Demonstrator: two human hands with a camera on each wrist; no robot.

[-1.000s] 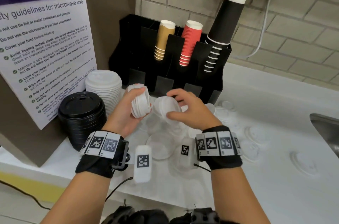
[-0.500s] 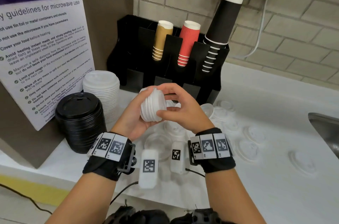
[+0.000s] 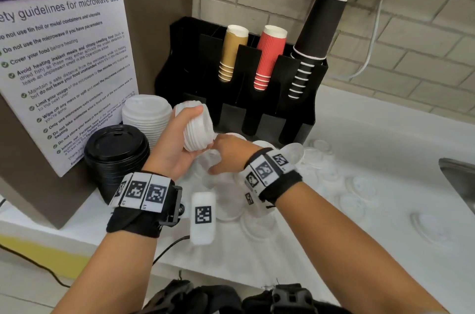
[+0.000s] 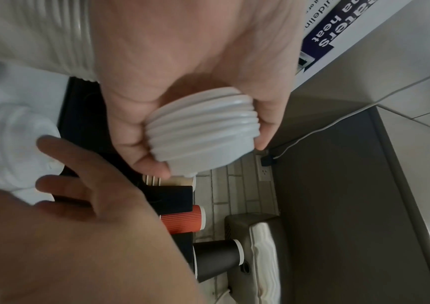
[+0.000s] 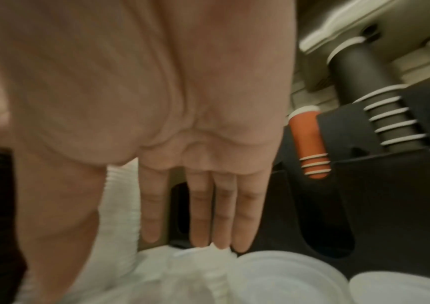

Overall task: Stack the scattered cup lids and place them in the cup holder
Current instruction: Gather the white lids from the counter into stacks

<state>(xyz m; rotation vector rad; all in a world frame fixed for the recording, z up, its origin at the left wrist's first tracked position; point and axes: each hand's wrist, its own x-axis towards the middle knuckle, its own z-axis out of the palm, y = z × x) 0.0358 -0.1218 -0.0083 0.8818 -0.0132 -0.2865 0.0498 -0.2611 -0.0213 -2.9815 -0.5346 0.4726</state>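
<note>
My left hand (image 3: 194, 131) grips a stack of white cup lids (image 3: 203, 123) on its side, in front of the black cup holder (image 3: 257, 108). In the left wrist view, thumb and fingers curl round the same stack of lids (image 4: 203, 131). My right hand (image 3: 216, 159) is just below the stack, fingers straight, reaching down to the loose lids (image 3: 226, 198) on the counter. In the right wrist view the right hand (image 5: 196, 242) is empty, its fingertips (image 5: 201, 236) right at a pile of white lids (image 5: 208, 267). More scattered lids (image 3: 359, 185) lie to the right.
A tall stack of white lids (image 3: 146, 113) and a stack of black lids (image 3: 115, 149) stand on the left by the microwave poster (image 3: 64, 69). The holder carries gold (image 3: 232, 54), red (image 3: 270, 56) and black cups (image 3: 316, 43). A sink edge (image 3: 460, 180) is at the right.
My right hand has set its lid on the stack, let go and dropped toward the counter's lids. My left hand has raised the stack slightly, up and to the left.
</note>
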